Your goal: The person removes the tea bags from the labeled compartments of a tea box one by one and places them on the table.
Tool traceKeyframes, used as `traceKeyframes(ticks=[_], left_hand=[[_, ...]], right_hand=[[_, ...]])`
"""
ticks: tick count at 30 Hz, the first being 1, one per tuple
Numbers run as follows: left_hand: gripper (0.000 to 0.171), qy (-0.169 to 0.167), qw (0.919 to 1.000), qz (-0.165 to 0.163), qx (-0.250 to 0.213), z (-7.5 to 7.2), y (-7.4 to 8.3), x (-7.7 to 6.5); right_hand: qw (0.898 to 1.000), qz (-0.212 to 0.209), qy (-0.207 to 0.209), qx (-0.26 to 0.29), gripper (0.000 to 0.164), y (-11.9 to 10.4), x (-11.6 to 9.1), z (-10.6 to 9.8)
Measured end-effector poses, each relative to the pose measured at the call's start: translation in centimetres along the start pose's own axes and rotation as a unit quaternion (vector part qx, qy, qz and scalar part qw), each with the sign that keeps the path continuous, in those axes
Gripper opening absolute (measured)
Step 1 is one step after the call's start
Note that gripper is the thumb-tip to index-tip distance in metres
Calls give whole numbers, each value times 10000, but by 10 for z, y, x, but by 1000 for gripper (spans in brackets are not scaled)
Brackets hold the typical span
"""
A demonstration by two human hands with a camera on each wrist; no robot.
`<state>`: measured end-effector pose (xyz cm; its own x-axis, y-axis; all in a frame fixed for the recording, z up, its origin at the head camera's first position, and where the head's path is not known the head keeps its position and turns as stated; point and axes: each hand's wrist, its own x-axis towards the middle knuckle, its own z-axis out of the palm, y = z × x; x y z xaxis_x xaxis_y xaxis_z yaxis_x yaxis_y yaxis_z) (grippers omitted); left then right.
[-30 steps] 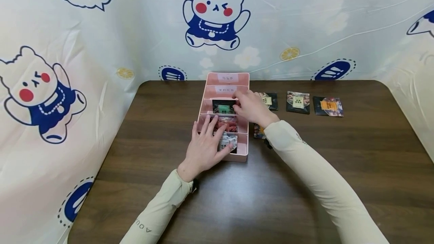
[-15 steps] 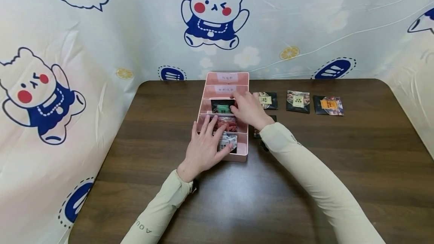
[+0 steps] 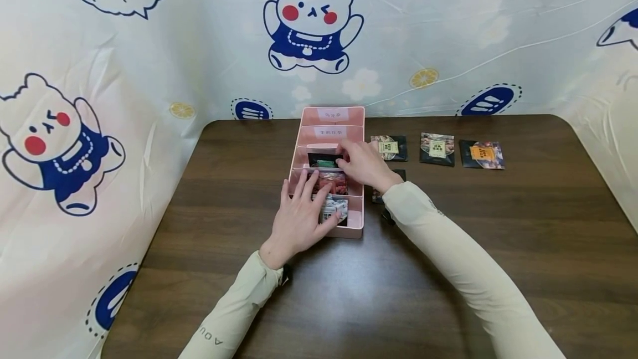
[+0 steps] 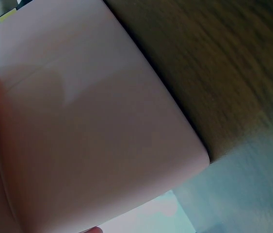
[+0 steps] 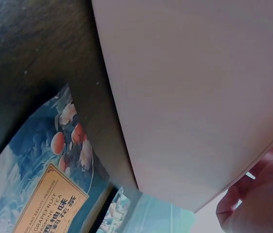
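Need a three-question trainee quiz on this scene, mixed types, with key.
1. Multiple choice: the right hand has its fingers at which packet in the pink box? a) white, b) red, c) green-labelled.
2. True or false: the rightmost packet on the table has an orange label.
3. Fill in, right wrist view: the large flowered packet reads "____ JASMINE TEA".

Key:
1. c, the green-labelled packet.
2. True.
3. GRAPEFRUIT.

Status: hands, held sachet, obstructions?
Right hand pinches black rectangular sachet with green label, middle compartment of pink plastic box. Left hand spread over two nearest compartments. Nothing visibly blocking.
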<state>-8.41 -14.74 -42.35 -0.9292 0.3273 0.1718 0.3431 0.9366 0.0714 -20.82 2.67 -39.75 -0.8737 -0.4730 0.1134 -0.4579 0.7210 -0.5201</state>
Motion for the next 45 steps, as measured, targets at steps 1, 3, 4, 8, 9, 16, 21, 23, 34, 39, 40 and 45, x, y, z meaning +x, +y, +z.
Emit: traceKeyframes(ticks=[1,3,4,8,9,16,21,23,34,39,40,45], left_hand=[[67,17,10000,5,31,0,0,0],[66,53,9999,21,84,0,0,0],[66,71,9999,30,111,0,0,0],[66,126,9998,60,116,0,0,1],[66,129,9998,60,112,0,0,0],[66,127,9999,59,60,1,0,-1],[66,132,9999,72,29,1,0,-2],[66,118,9999,70,5,0,0,-2],[68,90,9999,74,1,1,-1,-1],[68,81,9999,56,-33,0,0,-1],[68,74,10000,48,-37,0,0,-1],[68,31,10000,3,-83,-1,0,0]], right_hand=[[10000,-24,-17,-33,15,0,0,0],[9999,-46,-40,-104,13,1,0,0],[9999,-47,-54,-130,13,1,0,-1],[9998,-52,-105,-145,14,1,-1,0],[9998,-56,-105,-143,14,1,-1,0],[9999,-58,-77,-143,16,2,-3,1],[9998,-60,78,-144,19,2,-6,-2],[9998,-51,140,-114,20,2,-7,-4],[9983,-92,548,156,21,7,-15,-21],[9943,-28,934,505,23,11,-16,-28],[9934,-20,992,575,23,12,-17,-29],[9881,51,1281,855,22,18,-17,-37]])
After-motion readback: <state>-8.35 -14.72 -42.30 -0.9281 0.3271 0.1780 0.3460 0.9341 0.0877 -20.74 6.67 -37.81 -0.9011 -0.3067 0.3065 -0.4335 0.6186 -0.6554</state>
